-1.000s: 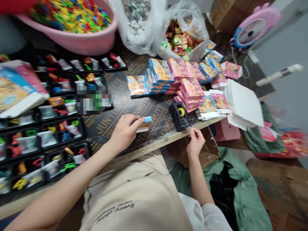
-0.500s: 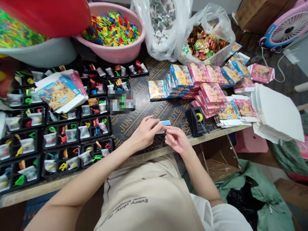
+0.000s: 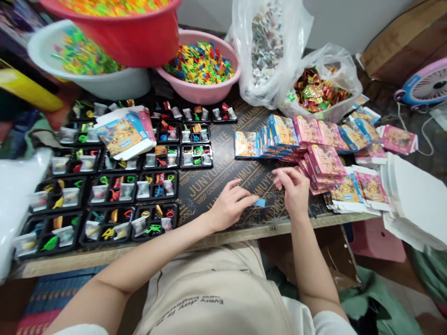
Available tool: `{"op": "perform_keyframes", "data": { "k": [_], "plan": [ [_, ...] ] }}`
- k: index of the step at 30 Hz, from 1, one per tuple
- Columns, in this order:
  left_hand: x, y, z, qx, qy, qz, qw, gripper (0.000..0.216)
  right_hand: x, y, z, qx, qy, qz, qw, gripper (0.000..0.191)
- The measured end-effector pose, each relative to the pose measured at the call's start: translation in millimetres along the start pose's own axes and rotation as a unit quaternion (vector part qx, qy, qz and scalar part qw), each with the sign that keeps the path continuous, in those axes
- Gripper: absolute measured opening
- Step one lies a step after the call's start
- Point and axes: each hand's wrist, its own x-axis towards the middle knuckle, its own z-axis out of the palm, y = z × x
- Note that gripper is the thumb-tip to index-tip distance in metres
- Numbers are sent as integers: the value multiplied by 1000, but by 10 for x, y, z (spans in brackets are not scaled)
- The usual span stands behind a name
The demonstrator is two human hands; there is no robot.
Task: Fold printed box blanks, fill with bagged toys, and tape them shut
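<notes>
My left hand (image 3: 228,208) rests low over the table with its fingers closed around a small box, of which only a blue end (image 3: 260,202) shows past the fingertips. To the right, my right hand (image 3: 296,191) is raised with thumb and fingers drawn together; whatever they pinch is too small to make out. The black tape dispenser is mostly hidden behind that hand. Just beyond it stand stacked pink boxes (image 3: 324,160) and blue boxes (image 3: 284,130). Left of my left hand lie black trays (image 3: 179,186) with small toys and white packets in their compartments.
Flat printed cartons (image 3: 122,135) lie over some trays. More flat cartons (image 3: 370,188) are at the right edge. A red basin (image 3: 136,39), a pink basin (image 3: 206,93), a pale basin (image 3: 104,86) and plastic bags (image 3: 303,104) line the back. A fan (image 3: 426,86) stands far right.
My right hand has left the box and moved right to beside the tape dispenser. My left hand keeps the box. The camera view has shifted left and up.
</notes>
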Motion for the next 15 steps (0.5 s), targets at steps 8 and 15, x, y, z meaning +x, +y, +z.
{"op": "perform_keyframes", "data": {
  "k": [8, 15],
  "plan": [
    [-225, -157, -721, -104, -108, -110, 983, 28, 1919, 518, 1181, -256, -165, -152, 940, 94],
    [-138, -258, -53, 43, -236, -160, 958, 82, 2947, 718, 1783, -370, -331, -128, 859, 113]
  ]
}}
